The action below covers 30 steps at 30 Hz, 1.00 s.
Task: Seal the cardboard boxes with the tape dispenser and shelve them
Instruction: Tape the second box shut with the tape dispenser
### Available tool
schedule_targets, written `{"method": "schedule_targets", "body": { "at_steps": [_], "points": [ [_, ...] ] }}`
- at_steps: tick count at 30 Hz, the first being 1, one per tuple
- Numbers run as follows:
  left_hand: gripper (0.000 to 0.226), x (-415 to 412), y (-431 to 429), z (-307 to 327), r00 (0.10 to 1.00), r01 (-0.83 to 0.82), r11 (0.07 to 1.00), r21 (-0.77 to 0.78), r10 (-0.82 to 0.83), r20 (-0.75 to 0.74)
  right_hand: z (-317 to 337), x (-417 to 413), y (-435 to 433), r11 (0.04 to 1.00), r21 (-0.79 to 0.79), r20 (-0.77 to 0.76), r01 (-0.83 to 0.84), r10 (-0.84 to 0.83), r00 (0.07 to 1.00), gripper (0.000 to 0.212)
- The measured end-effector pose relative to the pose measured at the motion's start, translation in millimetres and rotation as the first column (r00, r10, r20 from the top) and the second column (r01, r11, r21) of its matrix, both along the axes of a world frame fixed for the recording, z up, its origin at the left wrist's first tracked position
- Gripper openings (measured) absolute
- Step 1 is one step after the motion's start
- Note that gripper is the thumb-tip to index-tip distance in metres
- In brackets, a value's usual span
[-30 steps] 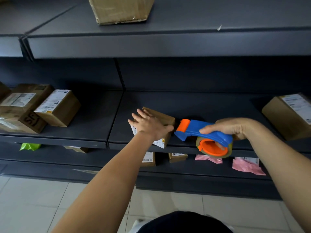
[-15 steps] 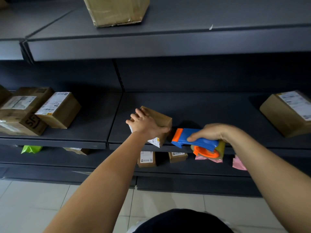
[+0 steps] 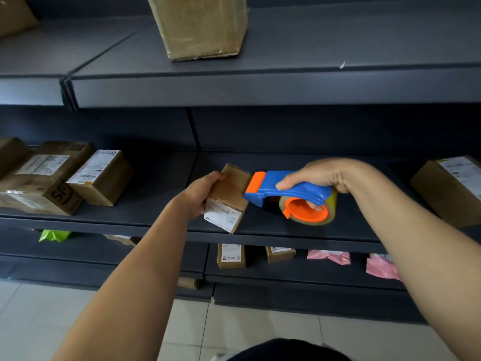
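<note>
Sealing step, centre frame: my left hand (image 3: pixel 201 195) clasps the small box (image 3: pixel 229 198) while my right hand (image 3: pixel 321 175), wrapped around the tape dispenser (image 3: pixel 286 195), must next draw tape across it.

head camera looks forward and down, close to shelf (image 3: pixel 299 234).
</note>
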State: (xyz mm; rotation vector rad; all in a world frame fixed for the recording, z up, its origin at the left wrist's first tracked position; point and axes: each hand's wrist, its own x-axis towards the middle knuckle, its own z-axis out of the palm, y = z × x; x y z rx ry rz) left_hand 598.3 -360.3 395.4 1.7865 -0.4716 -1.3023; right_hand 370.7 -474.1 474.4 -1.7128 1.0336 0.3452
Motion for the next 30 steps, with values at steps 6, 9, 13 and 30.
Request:
{"method": "schedule_targets", "body": {
  "at_steps": [6,9,13,30],
  "points": [
    [0.053,4.1,-13.8,-0.1,0.849,-0.060,0.998,0.013,0.044,0.526,4.4,37.1,2.8,0.999,0.000,0.036,-0.041,0.041,0.999,0.035],
    [0.053,3.1,-13.5,-4.3,0.795,-0.073,0.997,0.026,0.042,0.605,3.5,38.0,1.9,1.000,0.000,0.035,-0.013,0.013,0.999,0.036],
    [0.052,8.3,-16.0,-6.2,0.795,-0.057,0.998,0.014,0.037,0.605,-6.5,10.0,1.8,0.996,0.055,0.044,0.070,-0.072,0.996,0.040],
    [0.056,18.8,-18.8,-7.7,0.872,-0.055,0.998,0.000,0.048,0.487,-44.0,30.7,15.7,0.996,0.040,-0.087,0.083,-0.079,0.993,0.035]
  ]
}}
